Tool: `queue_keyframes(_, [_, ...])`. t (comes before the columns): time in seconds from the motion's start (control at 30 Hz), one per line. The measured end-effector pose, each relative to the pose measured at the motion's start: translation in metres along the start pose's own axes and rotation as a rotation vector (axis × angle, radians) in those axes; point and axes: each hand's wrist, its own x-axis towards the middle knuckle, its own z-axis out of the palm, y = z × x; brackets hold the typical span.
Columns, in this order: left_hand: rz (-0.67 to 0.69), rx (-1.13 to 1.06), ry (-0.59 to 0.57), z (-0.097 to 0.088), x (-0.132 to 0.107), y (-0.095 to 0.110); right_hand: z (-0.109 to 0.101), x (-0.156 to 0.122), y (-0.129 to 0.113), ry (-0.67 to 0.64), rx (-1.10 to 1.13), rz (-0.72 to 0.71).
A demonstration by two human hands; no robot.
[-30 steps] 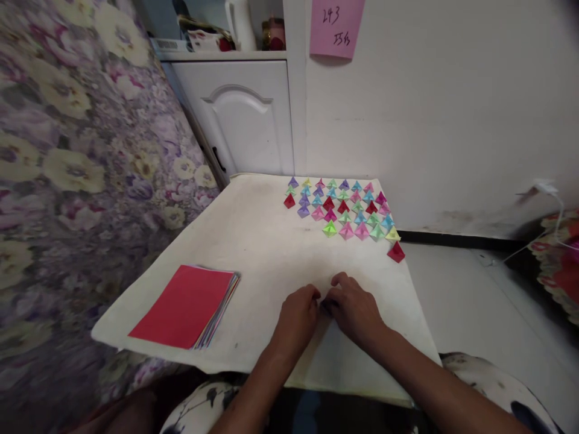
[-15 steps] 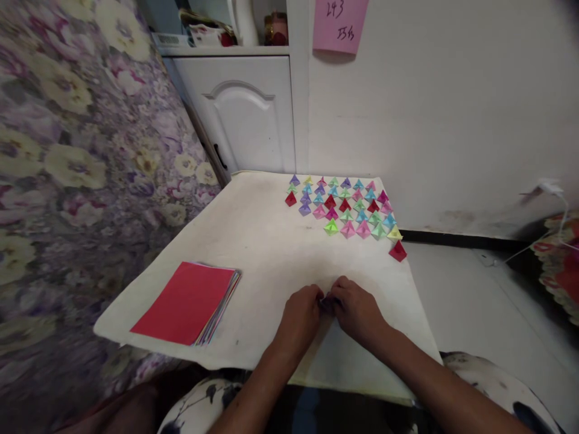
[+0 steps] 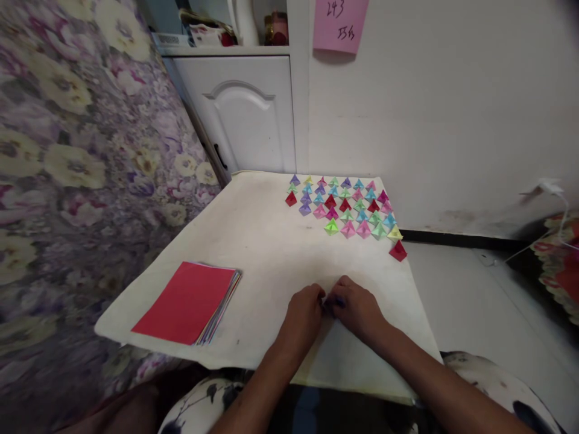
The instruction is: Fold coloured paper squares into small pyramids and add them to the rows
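Observation:
My left hand and my right hand meet at the near middle of the white table. Both are closed in a pinch on a small dark purple piece of folded paper, mostly hidden by my fingers. Several small folded paper shapes in red, pink, green, blue, purple and yellow lie in rows at the far right of the table. One red folded shape sits apart near the right edge. A stack of coloured paper sheets, red on top, lies at the near left.
A flowered cloth hangs along the left side. A white cabinet stands behind the table, with jars on its shelf. A pink note is stuck on the wall. A white cable runs at the right.
My hands have stayed in place, with the fingers shifting slightly on the small paper piece. The view has tilted up a little.

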Motion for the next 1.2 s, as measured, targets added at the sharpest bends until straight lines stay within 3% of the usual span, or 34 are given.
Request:
queue_keyframes(0.47, [-0.002,-0.026,0.004,0.003,-0.002,-0.001,0.01,-0.003,-0.006,0.058,-0.2,-0.002])
queue_keyframes(0.7, [-0.007,-0.023,0.013,-0.002,-0.007,0.003,0.012,-0.003,-0.004,0.062,-0.193,0.003])
queue_keyframes(1.03, [-0.013,0.062,0.037,0.008,-0.006,0.003,0.009,-0.004,-0.004,0.063,-0.121,-0.003])
queue_keyframes(1.2, [-0.022,0.057,0.03,0.007,-0.006,0.004,0.01,-0.005,-0.006,0.145,-0.096,-0.052])
